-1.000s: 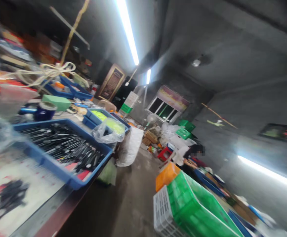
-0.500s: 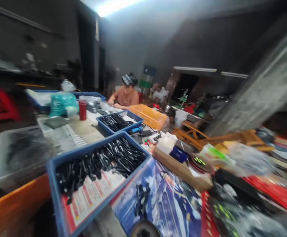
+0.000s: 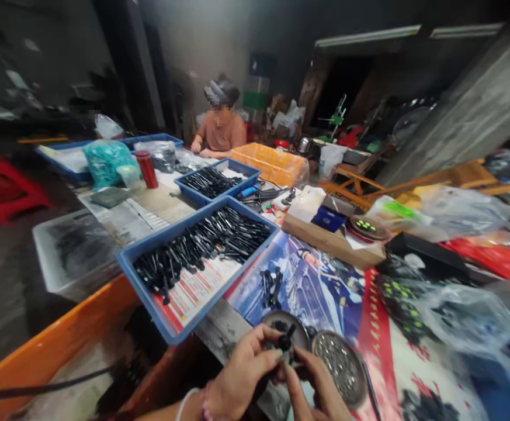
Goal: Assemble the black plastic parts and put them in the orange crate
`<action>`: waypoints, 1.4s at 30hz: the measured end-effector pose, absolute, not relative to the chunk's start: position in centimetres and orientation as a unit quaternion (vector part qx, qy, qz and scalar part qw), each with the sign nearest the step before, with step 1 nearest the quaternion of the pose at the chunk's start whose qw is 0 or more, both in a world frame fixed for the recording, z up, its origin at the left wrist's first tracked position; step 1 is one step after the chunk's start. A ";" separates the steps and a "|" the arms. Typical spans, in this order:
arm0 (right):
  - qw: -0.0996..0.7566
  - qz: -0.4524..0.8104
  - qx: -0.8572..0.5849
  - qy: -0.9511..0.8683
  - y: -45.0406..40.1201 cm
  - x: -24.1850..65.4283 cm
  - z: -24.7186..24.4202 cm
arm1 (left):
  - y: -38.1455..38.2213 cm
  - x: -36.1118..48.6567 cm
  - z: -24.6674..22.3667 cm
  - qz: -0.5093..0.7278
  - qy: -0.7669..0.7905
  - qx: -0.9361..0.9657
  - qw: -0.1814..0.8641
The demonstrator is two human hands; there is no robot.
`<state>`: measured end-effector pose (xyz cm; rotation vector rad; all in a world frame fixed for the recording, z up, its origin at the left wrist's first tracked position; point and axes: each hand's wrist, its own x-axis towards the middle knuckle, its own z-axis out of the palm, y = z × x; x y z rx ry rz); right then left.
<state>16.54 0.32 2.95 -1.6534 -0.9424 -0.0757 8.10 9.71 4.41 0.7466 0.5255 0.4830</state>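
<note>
My left hand (image 3: 248, 365), with a bracelet and a white band at the wrist, pinches a small black part (image 3: 285, 341) near the bottom centre. Close beside it, my right hand (image 3: 318, 383) has its fingers closed on the same part from the right. Behind the hands is a round dish (image 3: 301, 334) with dark pieces, partly covered by them. A second round dish (image 3: 342, 365) of small shiny metal pieces lies just right of the fingers. Several black parts (image 3: 271, 286) rest on the blue printed sheet (image 3: 302, 280) beyond.
A blue tray (image 3: 171, 336) of black parts stands left of centre, with a smaller blue tray (image 3: 255, 175) behind. An orange crate (image 3: 57, 336) is at lower left. A cardboard box (image 3: 325, 241) and plastic bags (image 3: 469, 318) lie right. A person (image 3: 224, 131) sits across.
Both my hands have come into view at the bottom, closed on a small black part. The view has tilted down, showing the dish of metal pieces and more of the near table.
</note>
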 end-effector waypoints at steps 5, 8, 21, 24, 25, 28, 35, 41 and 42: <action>0.560 -0.058 -0.706 -0.430 0.4 16.4 4.2 | 9.4 7.7 4.7 0.218 0.240 0.356 0.876; 0.526 -0.099 -0.717 -0.447 0.4 16.3 4.8 | 9.3 7.5 4.7 0.216 0.239 0.363 0.874; 0.477 -0.142 -0.736 -0.459 0.3 15.9 5.3 | 8.7 6.7 4.6 0.223 0.215 0.385 0.869; 0.485 -0.142 -0.734 -0.454 0.2 15.8 5.6 | 8.4 6.5 4.9 0.218 0.224 0.400 0.862; 0.490 -0.141 -0.732 -0.452 0.2 15.7 5.7 | 8.3 6.5 4.9 0.219 0.227 0.402 0.860; 0.510 -0.117 -0.725 -0.448 0.1 15.4 5.6 | 8.0 6.3 4.8 0.230 0.228 0.393 0.860; 0.542 -0.090 -0.725 -0.416 0.0 15.0 4.8 | 7.7 6.3 4.4 0.232 0.210 0.364 0.878; 0.539 -0.059 -0.712 -0.446 -0.2 15.3 5.7 | 7.9 5.8 4.7 0.226 0.214 0.380 0.871; 0.542 -0.048 -0.710 -0.446 -0.2 15.4 5.8 | 7.9 5.8 4.8 0.224 0.213 0.385 0.870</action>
